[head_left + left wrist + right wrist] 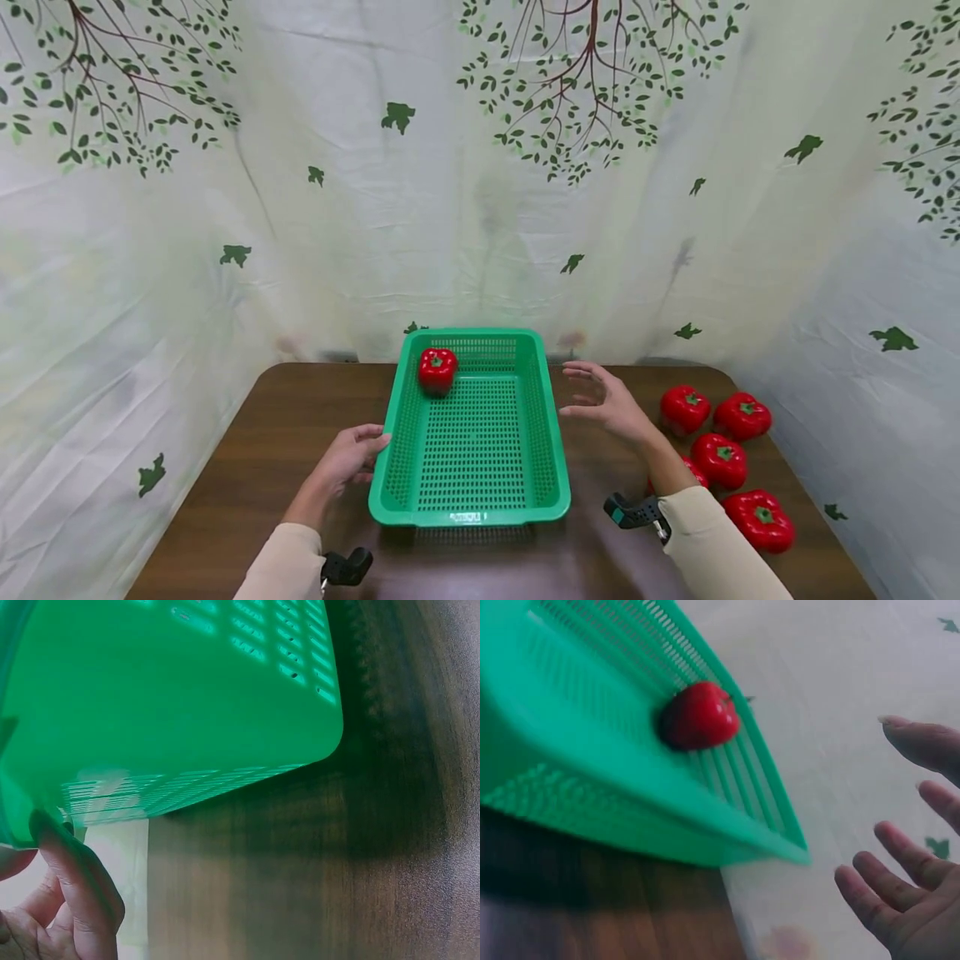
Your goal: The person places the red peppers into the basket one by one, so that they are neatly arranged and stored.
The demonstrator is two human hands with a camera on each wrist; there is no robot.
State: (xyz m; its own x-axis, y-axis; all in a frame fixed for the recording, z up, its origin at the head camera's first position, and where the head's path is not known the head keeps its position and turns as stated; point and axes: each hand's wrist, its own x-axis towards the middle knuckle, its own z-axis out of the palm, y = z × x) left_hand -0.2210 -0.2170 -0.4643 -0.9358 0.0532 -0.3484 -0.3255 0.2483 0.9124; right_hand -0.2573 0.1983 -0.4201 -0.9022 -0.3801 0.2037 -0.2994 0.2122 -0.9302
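A green plastic basket (472, 442) with slotted walls and floor is in the middle of the table in the head view. One red bell pepper (437, 371) sits in its far left corner. My left hand (351, 457) pinches the basket's left rim, thumb on top and fingers beneath; the left wrist view shows the fingers (79, 881) under that rim. To the right of the basket, my right hand (611, 406) is apart from the rim, its spread fingers around nothing. The right wrist view shows these fingers (889, 881) beyond the rim, away from the pepper (701, 716).
Several more red bell peppers (718, 460) lie on the right side of the brown wooden table (315, 408), one partly hidden behind the right forearm. A pale cloth (480, 217) printed with leaves and branches hangs behind the table and along its sides.
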